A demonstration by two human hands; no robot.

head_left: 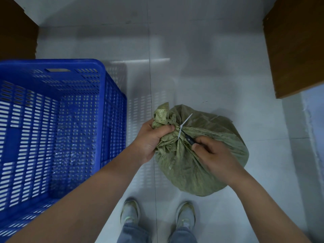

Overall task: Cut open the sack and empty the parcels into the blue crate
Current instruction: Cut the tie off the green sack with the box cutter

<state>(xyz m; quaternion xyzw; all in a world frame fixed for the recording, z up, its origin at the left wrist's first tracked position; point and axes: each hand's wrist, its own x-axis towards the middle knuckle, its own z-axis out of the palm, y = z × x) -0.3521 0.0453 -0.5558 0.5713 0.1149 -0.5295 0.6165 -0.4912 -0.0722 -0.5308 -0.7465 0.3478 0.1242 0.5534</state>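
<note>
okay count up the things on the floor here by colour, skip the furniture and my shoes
Blue: 1, the crate
Green: 1, the tied sack
White: 1, the zip tie around the sack's neck
Dark: 1, the cutting tool in the right hand
Total: 4

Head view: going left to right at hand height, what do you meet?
Blue perforated plastic crate → left hand gripping the sack's bunched neck → white plastic zip tie → right hand holding a dark-handled cutter.
</note>
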